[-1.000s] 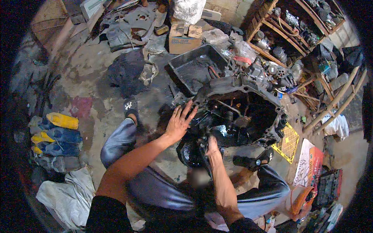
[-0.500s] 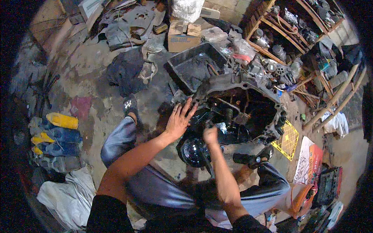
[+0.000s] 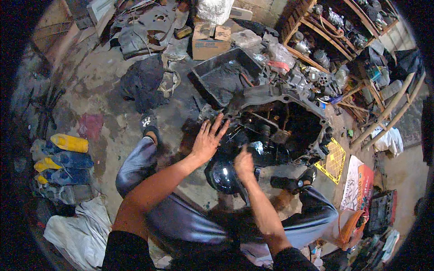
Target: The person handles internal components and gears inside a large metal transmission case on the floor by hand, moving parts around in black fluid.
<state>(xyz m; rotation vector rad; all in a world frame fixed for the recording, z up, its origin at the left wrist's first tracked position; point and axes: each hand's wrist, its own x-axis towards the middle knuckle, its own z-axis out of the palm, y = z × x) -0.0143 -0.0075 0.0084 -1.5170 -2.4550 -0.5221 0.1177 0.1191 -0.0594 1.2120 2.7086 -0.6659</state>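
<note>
A large, greasy dark metal casing (image 3: 262, 95) with a jagged rim and a deep oily hollow stands on the floor between my feet. My left hand (image 3: 207, 141) lies on its left rim, fingers spread. Closed in a fist, my right hand (image 3: 244, 163) is over the near part of the casing. Something dark shows just beyond its knuckles, but I cannot make out what it holds. Nearest me, between my two hands, a glossy black rounded part (image 3: 224, 177) of the assembly bulges out and catches the light.
A black tray (image 3: 208, 90) sits behind the casing, with a cardboard box (image 3: 210, 45) farther back. Metal parts crowd the right, below a wooden shelf (image 3: 312, 40). A yellow plastic grate (image 3: 331, 161) lies to the right; yellow and blue bottles (image 3: 70, 142) stand left.
My right hand has shifted slightly, still closed. My left hand stays spread on the rim. The whole view has moved a little.
</note>
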